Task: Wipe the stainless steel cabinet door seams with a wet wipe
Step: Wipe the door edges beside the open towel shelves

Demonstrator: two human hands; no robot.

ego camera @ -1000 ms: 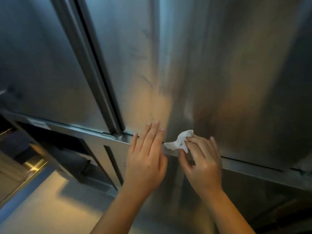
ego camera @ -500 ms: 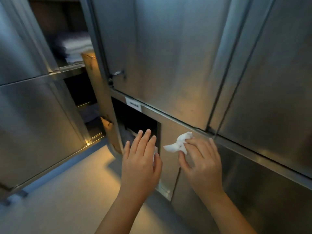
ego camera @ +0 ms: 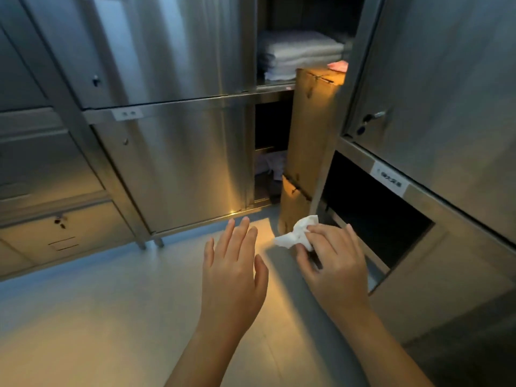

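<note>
The right hand pinches the crumpled wet wipe in thumb and curled fingers, off the steel, while the left hand hovers flat above the floor, fingers straight and holding nothing. The nearest seam, the rail under the right-side cabinet door, lies up and right of the wipe and runs from upper left to lower right, so the right hand is nearer. A cardboard box crowds its left end; rightward the run looks open

Right hand pinches crumpled wet wipe; left hand flat, apparently touching nothing.
</note>
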